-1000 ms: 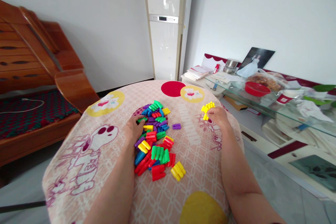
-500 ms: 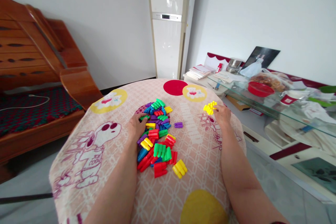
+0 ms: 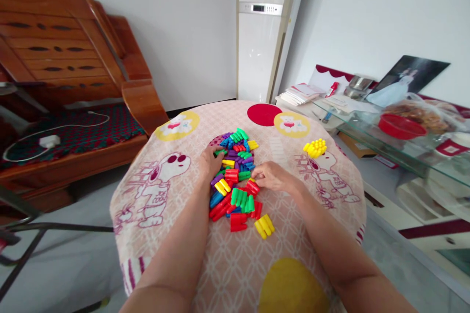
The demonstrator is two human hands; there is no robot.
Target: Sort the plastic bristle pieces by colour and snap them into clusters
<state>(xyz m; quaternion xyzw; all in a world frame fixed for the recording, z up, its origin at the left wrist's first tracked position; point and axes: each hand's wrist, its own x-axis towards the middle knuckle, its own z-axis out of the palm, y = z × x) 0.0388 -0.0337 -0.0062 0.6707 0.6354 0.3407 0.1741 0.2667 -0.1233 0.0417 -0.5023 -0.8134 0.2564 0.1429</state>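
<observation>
A heap of small plastic building blocks [image 3: 240, 200] in red, green, blue, purple and yellow lies mid-table. At its left edge rests my left hand [image 3: 210, 162], thumb and forefinger closed around a green block [image 3: 220, 152]. My right hand [image 3: 271, 176] is at the heap's right side, fingers curled in by a red block [image 3: 252, 186] and a sliver of yellow. What those fingers grip, if anything, is hidden. Apart from the heap, a cluster of yellow blocks [image 3: 315, 147] sits at the right. One yellow block [image 3: 264, 226] lies at the near edge of the heap.
A patterned cloth covers the round table [image 3: 227, 264]. On the left is a wooden bench [image 3: 139, 102] with a white cable and adapter [image 3: 49, 142]. To the right, a glass-topped cabinet holds a red bowl [image 3: 402, 126], papers and a photo. A white air conditioner [image 3: 259, 54] stands behind.
My right hand has let go of the yellow cluster and moved left to the heap. My left hand stays at the heap's left edge. The view has turned slightly left.
</observation>
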